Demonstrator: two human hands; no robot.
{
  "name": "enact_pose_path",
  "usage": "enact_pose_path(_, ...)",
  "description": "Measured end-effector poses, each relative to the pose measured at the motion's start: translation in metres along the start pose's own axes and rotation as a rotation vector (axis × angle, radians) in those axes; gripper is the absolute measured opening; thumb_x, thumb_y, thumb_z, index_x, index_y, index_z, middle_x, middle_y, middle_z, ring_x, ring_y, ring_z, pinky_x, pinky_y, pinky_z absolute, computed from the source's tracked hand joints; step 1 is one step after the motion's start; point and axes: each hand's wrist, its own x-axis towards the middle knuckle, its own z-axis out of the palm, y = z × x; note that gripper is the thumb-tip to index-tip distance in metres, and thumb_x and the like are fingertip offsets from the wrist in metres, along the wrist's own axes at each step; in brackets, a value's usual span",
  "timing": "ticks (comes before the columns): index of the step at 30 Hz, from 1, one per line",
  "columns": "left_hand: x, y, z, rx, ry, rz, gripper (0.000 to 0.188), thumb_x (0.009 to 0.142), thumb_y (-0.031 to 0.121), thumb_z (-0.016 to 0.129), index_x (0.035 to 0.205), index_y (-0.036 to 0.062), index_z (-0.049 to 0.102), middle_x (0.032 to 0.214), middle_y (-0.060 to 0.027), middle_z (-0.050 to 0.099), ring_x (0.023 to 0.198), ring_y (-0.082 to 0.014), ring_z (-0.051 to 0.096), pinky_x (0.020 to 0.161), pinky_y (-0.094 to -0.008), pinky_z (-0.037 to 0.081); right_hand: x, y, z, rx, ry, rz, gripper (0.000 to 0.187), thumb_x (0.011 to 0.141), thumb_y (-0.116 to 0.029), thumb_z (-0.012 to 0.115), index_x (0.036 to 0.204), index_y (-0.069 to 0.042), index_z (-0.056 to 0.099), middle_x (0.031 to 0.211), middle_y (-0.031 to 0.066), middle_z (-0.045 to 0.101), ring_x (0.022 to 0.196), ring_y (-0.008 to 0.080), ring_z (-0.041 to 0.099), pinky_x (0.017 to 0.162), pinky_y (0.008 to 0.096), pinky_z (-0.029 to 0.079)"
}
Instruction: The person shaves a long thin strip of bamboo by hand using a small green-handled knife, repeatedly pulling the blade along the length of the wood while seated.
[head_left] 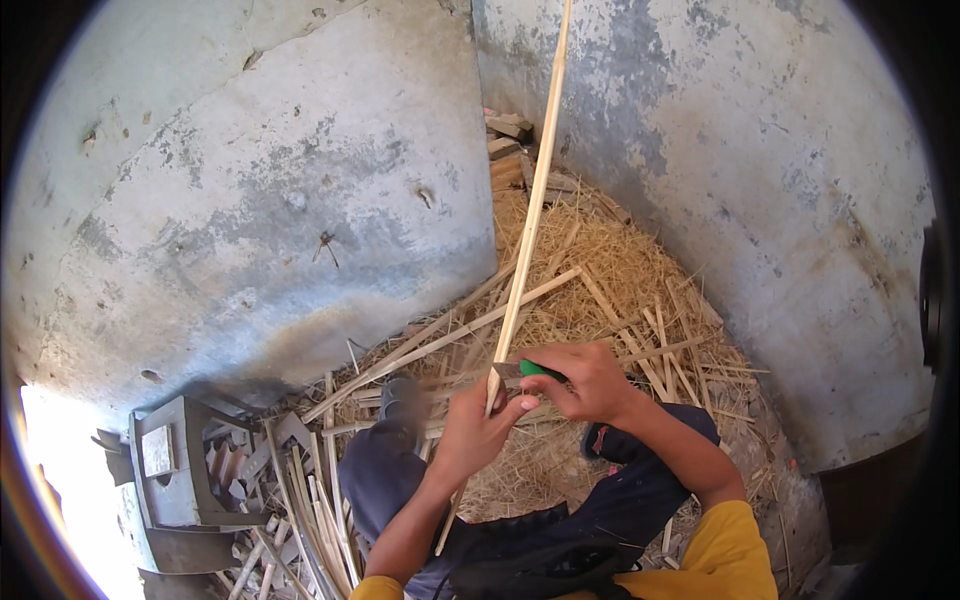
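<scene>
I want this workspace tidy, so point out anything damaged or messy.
The left wall and right wall look damaged: their pale surfaces are patchy with worn grey areas. Below them, loose shavings and slats lie strewn at odd angles.

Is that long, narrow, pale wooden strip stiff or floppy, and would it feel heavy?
The pale wooden strip is probably stiff with some spring: slim, yet it runs nearly straight well beyond the left hand. It likely feels light for its length, being narrow. Nudged, its far part may sway, being gripped low down.
</scene>
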Motion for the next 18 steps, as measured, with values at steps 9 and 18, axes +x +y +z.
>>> enact_pose_path(9,-0.003,0.006,-0.003,0.171,0.02,-0.001,0.045,0.091,0.038,0.084,0.105,-0.0003,0.065,0.062,-0.0058,0.048,0.056,-0.018,0.046,0.054,-0.0377,0.039,0.002,-0.007,0.002,-0.119,0.032,-0.017,0.031,0.095,-0.032,0.074,0.115,-0.009,0.074,0.091,0.0083,0.076,0.066,0.0281,0.072,0.055,0.0376,0.054)
enact_pose_path(18,-0.006,0.007,-0.004,0.224,0.048,-0.002,0.056,0.089,0.045,0.083,0.119,0.0008,0.068,0.063,-0.0081,0.052,0.055,-0.0203,0.052,0.055,-0.0374,0.044,0.002,-0.005,0.002,-0.219,0.05,-0.042,0.032,0.096,-0.033,0.073,0.115,-0.008,0.075,0.081,0.007,0.072,0.06,0.0256,0.069,0.051,0.0363,0.051)
